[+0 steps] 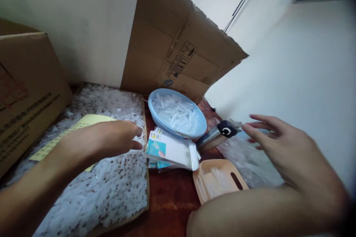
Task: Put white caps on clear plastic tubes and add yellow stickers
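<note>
My left hand (119, 137) hangs over the shallow cardboard tray of small white pieces (119, 185), its fingers apart and nothing between them. Just right of its fingertips lies a stack of printed white and teal packets (172, 150). On the right, my right hand (271, 133) is raised with fingers spread and holds nothing. Its fingertips are near the dark cap of a silver bottle (211, 137), which leans to the right. A yellow printed sheet (83, 124) rests on the white pieces, partly behind my left forearm.
Behind the packets is a blue basin (157, 121) of clear plastic pieces. A peach basket (198, 185) sits below the bottle, beside clear plastic bags (247, 163). Cardboard (161, 26) stands against the wall; a carton (27, 81) is at left.
</note>
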{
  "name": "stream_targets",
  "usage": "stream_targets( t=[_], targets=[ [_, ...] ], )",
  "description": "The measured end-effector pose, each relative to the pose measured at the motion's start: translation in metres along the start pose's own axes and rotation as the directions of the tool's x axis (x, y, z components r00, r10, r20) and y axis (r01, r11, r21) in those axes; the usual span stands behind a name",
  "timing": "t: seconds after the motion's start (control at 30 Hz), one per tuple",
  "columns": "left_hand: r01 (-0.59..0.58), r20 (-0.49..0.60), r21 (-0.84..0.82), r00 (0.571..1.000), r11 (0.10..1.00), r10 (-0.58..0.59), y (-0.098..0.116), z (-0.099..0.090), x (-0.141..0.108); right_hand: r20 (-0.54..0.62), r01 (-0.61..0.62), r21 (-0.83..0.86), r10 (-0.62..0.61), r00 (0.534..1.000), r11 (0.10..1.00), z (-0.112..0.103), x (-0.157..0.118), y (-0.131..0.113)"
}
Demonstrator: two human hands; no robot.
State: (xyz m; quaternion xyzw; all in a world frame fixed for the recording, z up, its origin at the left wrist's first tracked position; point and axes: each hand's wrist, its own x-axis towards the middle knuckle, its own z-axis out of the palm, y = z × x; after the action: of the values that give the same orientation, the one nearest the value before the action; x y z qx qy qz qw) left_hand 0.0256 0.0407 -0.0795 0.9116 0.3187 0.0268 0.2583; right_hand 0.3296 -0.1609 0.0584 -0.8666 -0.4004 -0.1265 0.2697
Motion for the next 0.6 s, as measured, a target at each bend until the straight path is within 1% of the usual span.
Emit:
stream_targets(
  t=[0.03, 0.07, 0.1, 0.13, 0.2, 0.23, 0.27, 0.33, 0.4, 0.47, 0.53, 0.6],
  targets=[
    [-0.009, 0.038, 0.016, 0.999, 1.000, 0.008, 0.005, 0.001, 0.001, 0.073, 0.071, 0.037, -0.074, 0.995, 0.997, 0.012, 0.006, -0.012],
    [-0.012, 0.074, 0.035, 0.997, 0.999, 0.010, 0.011, 0.003, 0.001, 0.145, 0.131, 0.070, -0.140, 0.980, 0.989, 0.028, 0.014, -0.024],
    [-0.007, 0.109, 0.057, 0.994, 0.998, 0.000, 0.018, 0.005, 0.003, 0.247, 0.174, 0.092, -0.192, 0.950, 0.980, 0.046, 0.023, -0.034],
    [0.006, 0.134, 0.083, 0.991, 0.997, -0.017, 0.025, 0.008, 0.005, 0.363, 0.208, 0.108, -0.233, 0.902, 0.972, 0.066, 0.032, -0.043],
    [0.073, 0.246, 0.130, 0.964, 0.989, -0.103, 0.038, 0.016, 0.011, 0.446, 0.254, 0.126, -0.283, 0.849, 0.959, 0.109, 0.047, -0.058],
    [0.108, 0.291, 0.138, 0.946, 0.985, -0.144, 0.043, 0.021, 0.014, 0.491, 0.279, 0.139, -0.311, 0.814, 0.950, 0.130, 0.052, -0.064],
    [0.135, 0.319, 0.136, 0.932, 0.981, -0.173, 0.047, 0.025, 0.018, 0.531, 0.304, 0.146, -0.335, 0.779, 0.941, 0.150, 0.055, -0.068],
    [0.171, 0.315, 0.117, 0.928, 0.978, -0.200, 0.051, 0.032, 0.024, 0.606, 0.360, 0.163, -0.381, 0.698, 0.919, 0.181, 0.055, -0.073],
    [0.166, 0.328, 0.109, 0.925, 0.980, -0.193, 0.053, 0.035, 0.026, 0.663, 0.415, 0.182, -0.423, 0.618, 0.891, 0.203, 0.050, -0.073],
    [0.129, 0.380, 0.122, 0.910, 0.984, -0.166, 0.054, 0.034, 0.025, 0.699, 0.460, 0.192, -0.450, 0.556, 0.867, 0.216, 0.046, -0.071],
    [0.099, 0.435, 0.138, 0.888, 0.985, -0.150, 0.055, 0.032, 0.023, 0.728, 0.487, 0.170, -0.443, 0.524, 0.857, 0.224, 0.046, -0.069],
    [0.092, 0.466, 0.145, 0.872, 0.985, -0.150, 0.055, 0.029, 0.022, 0.756, 0.494, 0.115, -0.399, 0.519, 0.862, 0.231, 0.049, -0.068]
  ],
)
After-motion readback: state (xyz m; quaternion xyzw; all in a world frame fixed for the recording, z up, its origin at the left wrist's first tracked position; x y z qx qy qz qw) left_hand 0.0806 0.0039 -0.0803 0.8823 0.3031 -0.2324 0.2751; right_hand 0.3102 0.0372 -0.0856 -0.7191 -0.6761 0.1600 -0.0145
